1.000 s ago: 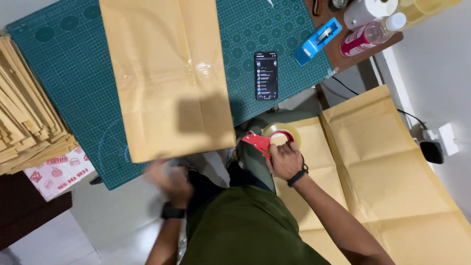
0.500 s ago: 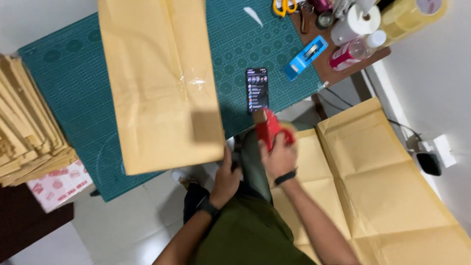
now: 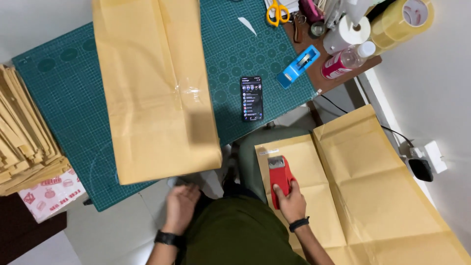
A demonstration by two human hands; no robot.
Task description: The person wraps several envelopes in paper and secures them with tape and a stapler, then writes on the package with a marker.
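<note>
R hand (image 3: 290, 201) clamped on red tape dispenser (image 3: 279, 177) pressed onto brown paper sheets (image 3: 373, 196) just ahead of it, L hand (image 3: 180, 207) open/empty below taped paper bag (image 3: 157, 93) edge; risk imo: unpinned sheet shifts, tape wrinkles.

The right hand (image 3: 290, 202) had carried the red tape dispenser (image 3: 280, 177) away from the spot just under the phone (image 3: 251, 97) and down onto the brown paper sheets (image 3: 373, 196) lying beside the surface, its metal end now pointing away from the person. The left hand (image 3: 180, 206), which half a second before had reached up close beside the right one at the dispenser, had dropped back below the near edge of the folded brown paper (image 3: 157, 93) and hung open, palm up, touching nothing.
</note>
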